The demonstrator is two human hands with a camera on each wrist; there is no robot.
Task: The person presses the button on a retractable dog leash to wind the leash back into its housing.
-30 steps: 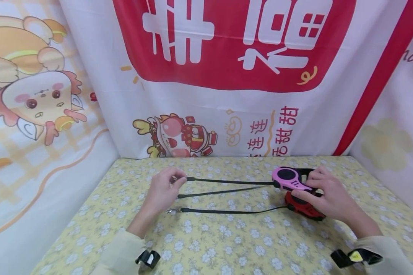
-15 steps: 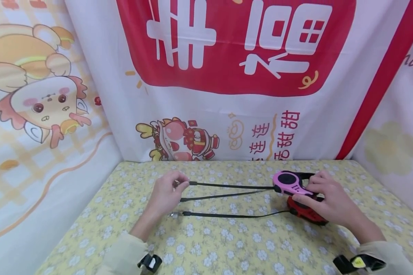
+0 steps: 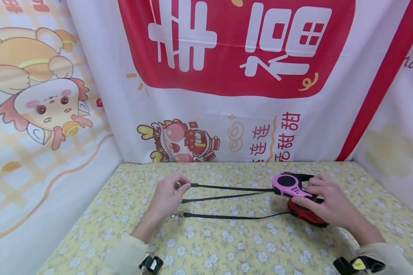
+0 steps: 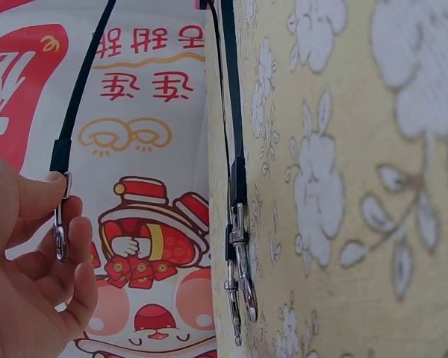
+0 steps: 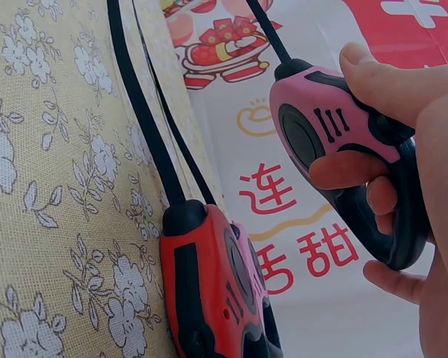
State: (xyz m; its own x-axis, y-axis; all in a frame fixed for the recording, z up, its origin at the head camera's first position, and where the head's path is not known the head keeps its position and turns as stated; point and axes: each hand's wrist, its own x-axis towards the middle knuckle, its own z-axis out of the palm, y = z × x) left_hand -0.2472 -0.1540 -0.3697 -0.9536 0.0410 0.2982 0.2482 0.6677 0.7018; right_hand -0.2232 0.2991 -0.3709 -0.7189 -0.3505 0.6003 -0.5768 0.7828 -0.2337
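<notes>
My right hand holds a pink and black retractable dog leash above the table, thumb and fingers at its handle. From it a black strap runs nearly straight to my left hand. In the left wrist view, that hand pinches the strap's metal clip between thumb and fingers. Under the right hand a red retractable leash lies on the table. Beside it, mostly hidden by the red one, is a second pink leash. Their straps stretch left, ending in metal clips near the left hand.
A yellow floral cloth covers the table. Behind it hangs a white and red printed curtain. Printed fabric walls stand at the left and right sides.
The head view has tilted slightly, so the scene sits a little lower in it. Both hands keep their hold on the pink leash and its clip.
</notes>
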